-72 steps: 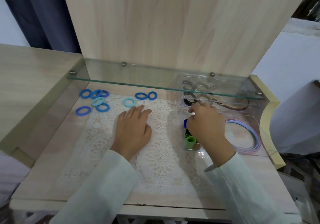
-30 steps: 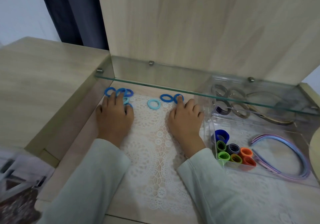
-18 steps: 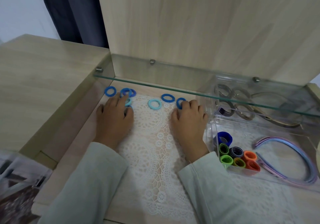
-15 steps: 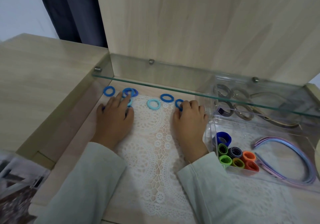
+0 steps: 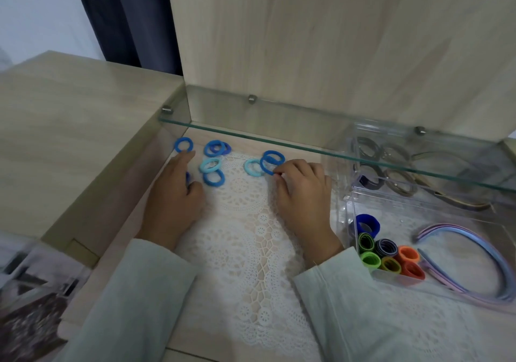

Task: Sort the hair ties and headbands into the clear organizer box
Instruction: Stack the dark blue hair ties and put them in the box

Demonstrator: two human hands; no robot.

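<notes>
Head view, box (image 5: 347, 222) holding ties (image 5: 386, 248), headbands (image 5: 446, 227)

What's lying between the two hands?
Head view: on the white lace mat, a pale blue fabric hair tie touching a darker blue tie near the left hand, and a second pale blue tie beside the right hand.

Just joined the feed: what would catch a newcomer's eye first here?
Loose blue hair ties lie scattered on the lace mat at back left, and the right hand pinches a dark blue hair tie there. At right, the clear organizer box already holds bright rolled ties and pastel headbands.
</notes>
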